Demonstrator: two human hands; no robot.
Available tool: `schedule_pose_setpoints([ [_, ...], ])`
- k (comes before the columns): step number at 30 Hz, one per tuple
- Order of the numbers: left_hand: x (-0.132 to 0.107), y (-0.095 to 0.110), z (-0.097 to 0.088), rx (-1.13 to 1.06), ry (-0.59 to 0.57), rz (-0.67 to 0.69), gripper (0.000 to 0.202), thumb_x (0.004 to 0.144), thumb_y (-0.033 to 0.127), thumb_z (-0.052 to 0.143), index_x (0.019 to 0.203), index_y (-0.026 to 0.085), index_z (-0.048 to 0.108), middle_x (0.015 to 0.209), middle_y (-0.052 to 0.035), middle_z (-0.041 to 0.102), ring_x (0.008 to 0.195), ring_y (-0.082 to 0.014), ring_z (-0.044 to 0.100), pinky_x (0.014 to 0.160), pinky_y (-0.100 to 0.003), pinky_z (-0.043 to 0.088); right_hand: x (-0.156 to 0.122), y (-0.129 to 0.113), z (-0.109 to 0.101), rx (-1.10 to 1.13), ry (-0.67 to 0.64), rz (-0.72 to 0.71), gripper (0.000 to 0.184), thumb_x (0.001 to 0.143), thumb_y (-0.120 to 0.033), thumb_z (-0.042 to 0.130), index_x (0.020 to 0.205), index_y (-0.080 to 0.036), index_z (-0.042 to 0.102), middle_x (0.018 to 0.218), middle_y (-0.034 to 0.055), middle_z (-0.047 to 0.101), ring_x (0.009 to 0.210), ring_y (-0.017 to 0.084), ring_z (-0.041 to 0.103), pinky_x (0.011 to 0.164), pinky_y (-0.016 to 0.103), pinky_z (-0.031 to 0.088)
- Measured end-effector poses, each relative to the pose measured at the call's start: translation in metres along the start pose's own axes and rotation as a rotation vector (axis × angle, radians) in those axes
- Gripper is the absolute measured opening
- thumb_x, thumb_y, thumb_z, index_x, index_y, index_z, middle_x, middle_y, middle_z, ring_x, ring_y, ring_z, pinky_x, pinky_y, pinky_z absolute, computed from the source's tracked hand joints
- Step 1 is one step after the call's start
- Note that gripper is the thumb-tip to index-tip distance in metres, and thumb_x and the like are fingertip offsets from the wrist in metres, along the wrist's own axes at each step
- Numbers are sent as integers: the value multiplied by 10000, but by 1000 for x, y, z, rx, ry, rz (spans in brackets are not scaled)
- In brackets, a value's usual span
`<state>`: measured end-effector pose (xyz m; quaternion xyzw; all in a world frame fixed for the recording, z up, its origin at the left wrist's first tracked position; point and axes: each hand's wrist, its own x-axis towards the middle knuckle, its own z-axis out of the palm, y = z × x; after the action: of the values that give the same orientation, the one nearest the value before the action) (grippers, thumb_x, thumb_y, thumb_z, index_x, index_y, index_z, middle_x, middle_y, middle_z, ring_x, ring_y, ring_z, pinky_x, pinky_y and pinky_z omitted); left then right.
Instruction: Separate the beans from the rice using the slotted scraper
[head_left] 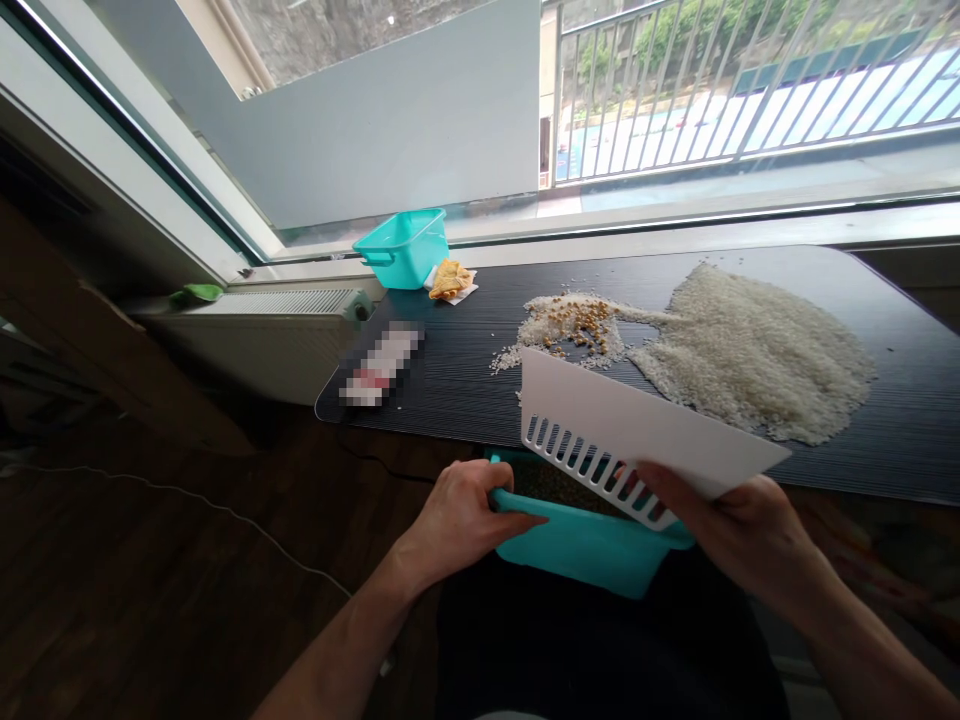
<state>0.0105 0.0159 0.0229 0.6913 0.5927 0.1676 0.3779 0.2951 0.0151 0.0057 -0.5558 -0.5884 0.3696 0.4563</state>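
My left hand (465, 515) grips the left rim of a teal plastic tub (592, 550) held at the table's near edge, over my lap. My right hand (739, 530) is closed on the bottom edge of a white slotted plastic basket (637, 425), tilted above the tub. On the black table (915, 400) beyond lies a large spread of white rice (750, 350). To its left sits a smaller patch of rice mixed with yellow-brown beans (574, 320).
A second teal tub (403, 247) stands at the table's far left by the window sill, with a yellow cloth (450, 278) beside it. A blurred packet (381, 365) lies near the left table edge. A white radiator (277, 330) and dark wooden floor are at the left.
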Motion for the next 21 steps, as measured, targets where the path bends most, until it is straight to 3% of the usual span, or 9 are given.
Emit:
schedule_pose_setpoints([
  [3,-1,0,-1,26,-2,2,494,810,342,897,614,230,458,654,68,461,700,-151,456,703,-301,297,-4,16,-12,-54,102,35,451,692,-756,864,774,-314,892,848,48,899,781,363,857,784,510,755],
  [6,-1,0,-1,24,-1,-16,489,820,335,881,611,233,451,664,64,473,709,-159,476,714,-302,310,-6,37,-43,-194,339,126,510,586,-801,891,726,-311,878,822,67,892,795,380,861,718,473,737],
  [9,0,0,0,28,0,-26,479,808,336,879,618,235,451,676,61,483,725,-166,489,732,-304,320,-1,44,-67,-302,470,265,515,644,-787,883,784,-291,899,862,98,900,925,403,877,729,452,713],
  [12,0,0,1,22,-11,-25,476,815,365,866,622,236,451,681,58,477,730,-167,484,729,-306,317,14,32,-64,-261,373,239,482,658,-771,871,758,-299,880,841,85,894,908,400,874,742,465,712],
  [17,-3,-3,-3,16,-15,-37,497,828,396,855,616,232,436,679,59,474,728,-160,474,720,-305,315,49,6,-26,-168,108,15,532,714,-842,790,664,-313,797,762,67,860,781,357,837,711,482,693],
  [21,-5,-5,-5,25,-11,-48,501,819,391,874,611,232,448,679,57,480,736,-165,485,720,-306,321,64,6,-16,-198,27,-51,604,750,-915,747,691,-317,800,756,56,852,751,340,811,673,462,651],
])
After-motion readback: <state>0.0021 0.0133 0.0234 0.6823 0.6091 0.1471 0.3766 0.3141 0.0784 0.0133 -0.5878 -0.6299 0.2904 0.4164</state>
